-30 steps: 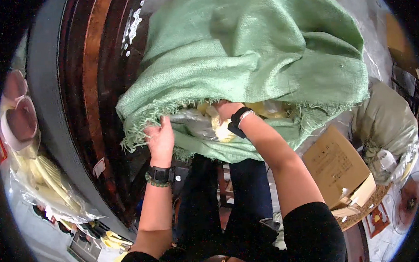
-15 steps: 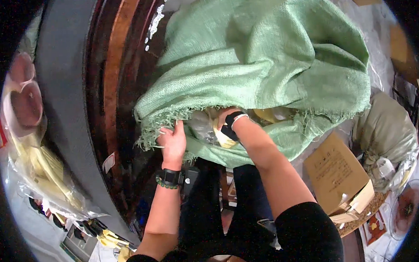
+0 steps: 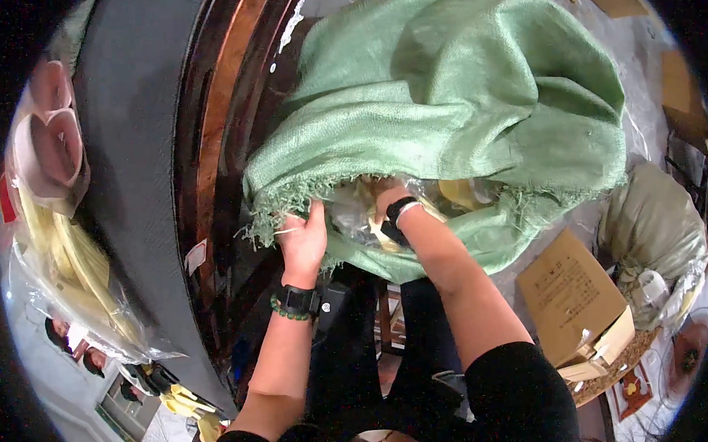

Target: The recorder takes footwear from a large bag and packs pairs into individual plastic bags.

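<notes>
A large pale green woven sack (image 3: 460, 139) lies before me, its frayed mouth facing my body. My left hand (image 3: 301, 232) is closed on the frayed edge at the mouth's left end, thumb up. Through the opening my right hand (image 3: 387, 199) reaches in among clear plastic bags (image 3: 352, 213); its fingers are hidden by the sack and the bags. Pale yellow pieces (image 3: 458, 192) in clear plastic show inside, to the right of that hand. What the right hand touches, I cannot make out.
An opened cardboard box (image 3: 571, 299) stands at the right, beside a stuffed greyish sack (image 3: 650, 226). On the left, a dark padded surface (image 3: 133, 151) and dark wooden rails (image 3: 223, 93) run past plastic-wrapped yellow and pink things (image 3: 70, 254). More cardboard (image 3: 681, 93) is at the far right.
My right hand has shifted slightly within the sack's mouth. The left keeps its hold on the edge. The whole view has turned a little, so things at the left sit further right.
</notes>
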{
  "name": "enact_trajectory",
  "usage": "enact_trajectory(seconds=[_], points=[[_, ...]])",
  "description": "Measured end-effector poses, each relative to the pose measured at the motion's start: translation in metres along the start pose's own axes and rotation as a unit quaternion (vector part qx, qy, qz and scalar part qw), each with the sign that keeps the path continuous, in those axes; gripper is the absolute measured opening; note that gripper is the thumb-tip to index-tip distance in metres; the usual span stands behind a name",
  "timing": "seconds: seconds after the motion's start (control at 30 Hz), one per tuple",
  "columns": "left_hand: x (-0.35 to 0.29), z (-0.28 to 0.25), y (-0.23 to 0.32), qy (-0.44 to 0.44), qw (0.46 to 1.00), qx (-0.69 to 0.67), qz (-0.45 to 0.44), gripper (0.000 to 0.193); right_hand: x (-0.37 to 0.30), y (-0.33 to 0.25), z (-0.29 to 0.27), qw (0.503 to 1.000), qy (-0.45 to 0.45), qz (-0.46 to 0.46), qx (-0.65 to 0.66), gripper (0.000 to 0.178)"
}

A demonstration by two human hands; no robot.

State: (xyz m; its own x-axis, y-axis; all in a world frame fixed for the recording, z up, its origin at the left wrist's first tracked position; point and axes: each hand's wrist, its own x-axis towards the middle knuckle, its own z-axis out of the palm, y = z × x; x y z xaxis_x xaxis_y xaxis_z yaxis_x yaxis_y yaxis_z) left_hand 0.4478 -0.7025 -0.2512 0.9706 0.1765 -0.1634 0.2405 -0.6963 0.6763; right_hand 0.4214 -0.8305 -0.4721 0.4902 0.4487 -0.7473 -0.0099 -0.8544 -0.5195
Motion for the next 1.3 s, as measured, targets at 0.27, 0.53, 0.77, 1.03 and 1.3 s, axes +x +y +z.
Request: enact_trajectory(seconds=[0.27,0.53,0.77,1.03,1.3], points=[[-0.002,-0.017,-0.002,-0.08,0.988,0.068,-0.111,0.042,-0.023,-0.01,-0.01,0.998,0.02,-0.026,0.046,0.118],[-0.002,-0.038,0.002,-0.135,0.966,0.137,-0.172,0.046,-0.091,-0.016,-0.009,0.988,0.118,-0.075,0.06,0.101],[-0.011,-0.065,0.015,-0.112,0.985,0.083,-0.103,0.047,-0.2,-0.029,-0.042,0.968,0.219,-0.069,0.096,0.089],[0.008,-0.098,0.009,-0.208,0.942,-0.222,-0.142,0.041,-0.349,-0.052,-0.123,0.953,0.296,-0.049,0.042,0.087],[0.005,-0.171,0.078,-0.282,0.89,-0.345,-0.098,0.048,-0.497,-0.121,-0.256,0.911,0.318,-0.06,0.255,0.093]])
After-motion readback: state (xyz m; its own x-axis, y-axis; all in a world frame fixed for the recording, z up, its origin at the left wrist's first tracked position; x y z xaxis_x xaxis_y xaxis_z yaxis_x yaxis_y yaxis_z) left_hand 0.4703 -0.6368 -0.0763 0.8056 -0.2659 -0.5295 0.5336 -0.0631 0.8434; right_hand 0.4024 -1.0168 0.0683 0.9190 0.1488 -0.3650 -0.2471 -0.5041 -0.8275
